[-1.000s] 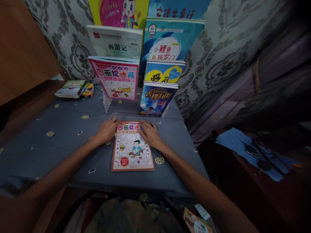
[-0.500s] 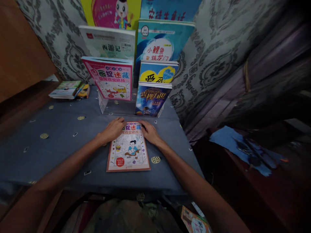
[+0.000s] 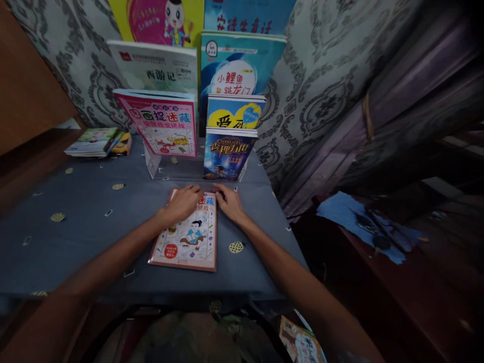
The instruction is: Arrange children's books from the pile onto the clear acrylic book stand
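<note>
A thin picture book (image 3: 191, 234) lies face up on the dark cloth, with a seated figure in blue and a peach border on its cover. My left hand (image 3: 184, 202) rests flat over its upper left part, fingers stretched out and hiding part of the title. At the upper right corner is my right hand (image 3: 229, 201), fingers loosely extended along the book's edge; whether they touch it I cannot tell. Just behind both hands is a clear display stand (image 3: 153, 164), which carries upright books such as a pink picture book (image 3: 166, 123) and a dark blue book (image 3: 229, 156).
Several books lie in a low pile (image 3: 94, 141) at the table's back left. A patterned tablecloth (image 3: 94, 191) covers the table. Right of it, a blue cloth (image 3: 344, 217) with dark tools lies on a reddish surface. Below the front edge is an orange book (image 3: 298, 338).
The view has shifted a little to the right. My left hand has slid rightward across the title, and the book sits slightly more tilted, its bottom edge further left.
</note>
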Demonstrator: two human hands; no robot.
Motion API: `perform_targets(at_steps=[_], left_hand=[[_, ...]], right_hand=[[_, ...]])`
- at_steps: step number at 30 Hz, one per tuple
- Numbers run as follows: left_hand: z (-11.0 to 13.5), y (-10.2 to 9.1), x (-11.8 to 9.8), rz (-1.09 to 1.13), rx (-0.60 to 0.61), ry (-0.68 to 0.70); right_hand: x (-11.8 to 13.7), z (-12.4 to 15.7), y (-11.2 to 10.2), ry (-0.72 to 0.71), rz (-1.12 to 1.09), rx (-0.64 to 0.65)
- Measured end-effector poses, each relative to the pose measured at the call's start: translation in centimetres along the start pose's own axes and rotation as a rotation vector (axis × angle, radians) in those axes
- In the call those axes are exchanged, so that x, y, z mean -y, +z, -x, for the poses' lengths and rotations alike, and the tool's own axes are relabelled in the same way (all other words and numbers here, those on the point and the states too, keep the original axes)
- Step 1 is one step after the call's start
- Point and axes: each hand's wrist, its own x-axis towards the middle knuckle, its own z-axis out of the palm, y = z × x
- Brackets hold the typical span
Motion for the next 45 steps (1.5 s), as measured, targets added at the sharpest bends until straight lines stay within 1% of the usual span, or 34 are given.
perform_targets(at_steps=[5, 9, 12, 14, 18, 21, 31, 37, 45], left_hand=[[-0.1, 0.1, 0.9, 0.036, 0.008, 0.053], [-0.1, -0.2, 1.5, 0.140, -0.001, 0.113], [0.5, -0.4, 1.2, 0.160, 0.012, 0.151], [1.1, -0.3, 0.6, 0.118, 0.009, 0.163], [2.4, 0.8, -0.6, -0.020, -0.037, 0.119], [3.0, 1.4, -1.2, -0.070, -0.077, 0.094], [3.3, 1.7, -1.5, -0.135, -0.142, 0.107], [3.3, 1.4, -1.8, -0.121, -0.139, 0.094], [3.5, 0.9, -2.1, -0.137, -0.100, 0.072]], right_hand=[[1.3, 0.4, -0.3, 0.039, 0.038, -0.066], [2.4, 0.9, -0.2, 0.062, -0.033, -0.053], [2.9, 1.3, 0.1, 0.049, -0.096, -0.032], [2.9, 1.4, 0.3, 0.043, -0.133, -0.029], [2.7, 1.8, 0.3, 0.060, -0.214, -0.021], [2.7, 2.1, 0.1, 0.075, -0.250, -0.016], [2.9, 2.2, -0.6, 0.035, -0.198, -0.037], [2.9, 2.1, -0.7, 0.029, -0.199, -0.062], [3.3, 2.1, -0.9, 0.025, -0.217, -0.073]])
